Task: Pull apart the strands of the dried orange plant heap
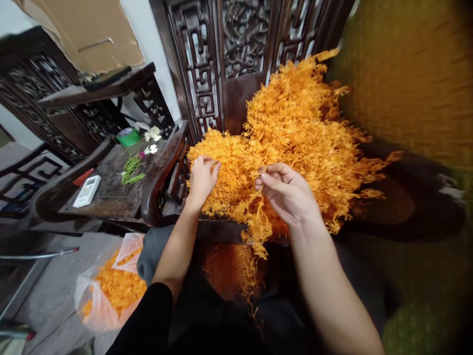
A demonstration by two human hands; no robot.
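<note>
A big heap of orange stringy strands lies piled on a dark carved wooden seat in front of me. My left hand rests on the heap's left part with its fingers curled into the strands. My right hand pinches a hanging clump of the strands between thumb and fingers near the heap's front edge. More orange strands hang down over my lap.
A clear plastic bag of orange strands sits on the floor at lower left. The wooden armchair to the left holds a white remote control, green stems and white flowers. A carved dark screen stands behind.
</note>
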